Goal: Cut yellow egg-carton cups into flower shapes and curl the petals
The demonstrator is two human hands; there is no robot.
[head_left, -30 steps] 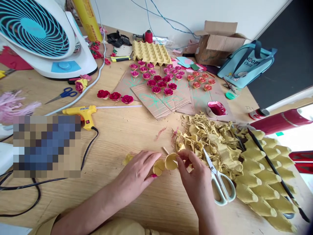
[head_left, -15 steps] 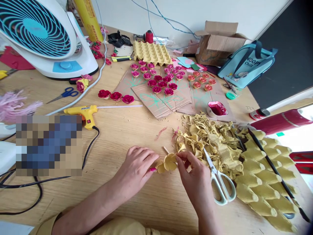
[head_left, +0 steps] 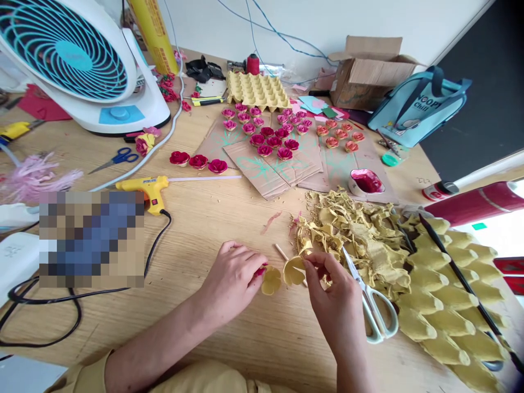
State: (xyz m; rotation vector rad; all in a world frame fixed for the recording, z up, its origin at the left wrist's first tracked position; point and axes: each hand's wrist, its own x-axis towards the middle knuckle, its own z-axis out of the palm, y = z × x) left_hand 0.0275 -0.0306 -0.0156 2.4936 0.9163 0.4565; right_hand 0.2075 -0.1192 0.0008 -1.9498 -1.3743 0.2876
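Between finger and thumb, my left hand point(head_left: 239, 273) pinches a yellow cut carton cup point(head_left: 271, 280) by its left edge. A second yellow cup point(head_left: 293, 271) is pinched at its right edge by my right hand point(head_left: 333, 281). The two cups hang side by side just above the table, with a small gap between them. Behind the cups lies a thin wooden stick point(head_left: 280, 252), partly hidden by the right one. White-handled scissors point(head_left: 379, 314) lie beside my right hand, blades resting against a heap of yellow carton scraps point(head_left: 360, 234).
A yellow glue gun point(head_left: 153, 194), its black cable and blue scissors point(head_left: 123, 155) lie left. Painted flowers point(head_left: 266, 140) stand on cardboard farther back, near a red paint dish point(head_left: 366, 182). An egg tray point(head_left: 442, 295) lies right; a fan point(head_left: 123, 114) stands back left.
The cups, overlapping before, are now apart, the left one turned with its inside showing. My right hand has shifted slightly right. The whole view has shifted a little.
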